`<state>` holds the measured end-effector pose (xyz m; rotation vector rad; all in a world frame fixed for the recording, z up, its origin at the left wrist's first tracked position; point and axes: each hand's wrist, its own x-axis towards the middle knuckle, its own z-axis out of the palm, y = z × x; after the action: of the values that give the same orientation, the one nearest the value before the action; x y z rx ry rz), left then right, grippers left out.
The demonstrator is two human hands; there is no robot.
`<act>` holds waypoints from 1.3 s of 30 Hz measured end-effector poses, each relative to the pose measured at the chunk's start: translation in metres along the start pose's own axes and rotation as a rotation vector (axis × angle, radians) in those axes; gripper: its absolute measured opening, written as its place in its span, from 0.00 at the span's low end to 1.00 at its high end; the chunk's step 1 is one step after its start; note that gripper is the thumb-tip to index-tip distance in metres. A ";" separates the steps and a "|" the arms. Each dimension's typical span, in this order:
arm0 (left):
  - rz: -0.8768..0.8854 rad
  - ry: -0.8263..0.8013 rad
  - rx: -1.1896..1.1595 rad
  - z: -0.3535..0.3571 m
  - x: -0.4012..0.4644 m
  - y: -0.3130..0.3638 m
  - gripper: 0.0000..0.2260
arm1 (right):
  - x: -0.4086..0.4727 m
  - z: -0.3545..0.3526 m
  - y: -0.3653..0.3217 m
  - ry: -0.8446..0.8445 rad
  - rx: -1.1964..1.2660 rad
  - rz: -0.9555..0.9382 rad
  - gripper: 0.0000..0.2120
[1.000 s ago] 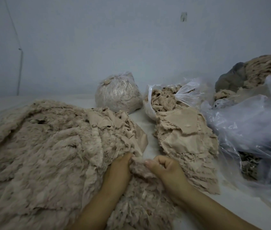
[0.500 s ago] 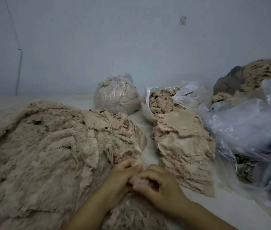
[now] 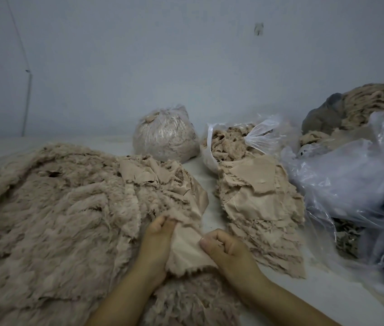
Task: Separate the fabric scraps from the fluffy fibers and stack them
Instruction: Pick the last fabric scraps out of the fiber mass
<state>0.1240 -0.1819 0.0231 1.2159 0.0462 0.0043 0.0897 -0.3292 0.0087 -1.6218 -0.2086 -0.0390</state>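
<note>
Both my hands, left hand [image 3: 155, 234] and right hand [image 3: 224, 247], pinch one fabric scrap [image 3: 187, 250], peeling it from the fluffy fibers [image 3: 56, 220]; next I likely lay it on the stack [image 3: 259, 208].

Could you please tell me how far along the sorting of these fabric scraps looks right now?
Done: a tall stack of flat scraps lies right of the hands. In hand: the left hand and right hand grip one scrap at the pile's edge. Left: the large fluffy pile still spreads wide, so most remains.
</note>
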 end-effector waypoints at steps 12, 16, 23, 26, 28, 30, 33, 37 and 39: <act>0.036 -0.385 0.396 -0.004 -0.015 0.007 0.08 | -0.001 -0.002 -0.002 0.100 -0.285 -0.148 0.09; -0.035 -0.339 0.264 -0.004 -0.014 0.012 0.08 | 0.009 -0.015 -0.007 0.351 0.024 -0.071 0.12; -0.061 -0.376 0.329 -0.004 -0.015 0.009 0.08 | 0.001 -0.008 -0.004 0.044 0.044 0.107 0.11; -0.070 -0.370 0.341 -0.004 -0.013 0.005 0.03 | 0.009 -0.007 -0.002 0.239 0.034 0.019 0.07; -0.110 -0.311 0.286 -0.007 -0.009 0.005 0.03 | 0.013 -0.016 -0.002 0.371 0.066 -0.005 0.07; -0.124 -0.260 0.216 -0.008 -0.006 0.006 0.04 | 0.015 -0.021 -0.002 0.440 0.056 -0.026 0.07; -0.105 -0.201 0.172 -0.007 -0.003 0.003 0.04 | 0.017 -0.024 -0.001 0.518 0.012 -0.078 0.08; -0.037 -0.165 0.153 -0.007 -0.002 0.003 0.03 | 0.019 -0.031 -0.002 0.530 -0.012 -0.164 0.09; -0.001 -0.170 0.143 -0.007 -0.001 0.002 0.04 | 0.018 -0.033 -0.003 0.535 -0.015 -0.210 0.09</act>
<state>0.1223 -0.1745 0.0227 1.3547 -0.1029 -0.1047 0.1103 -0.3600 0.0161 -1.5407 0.0373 -0.6284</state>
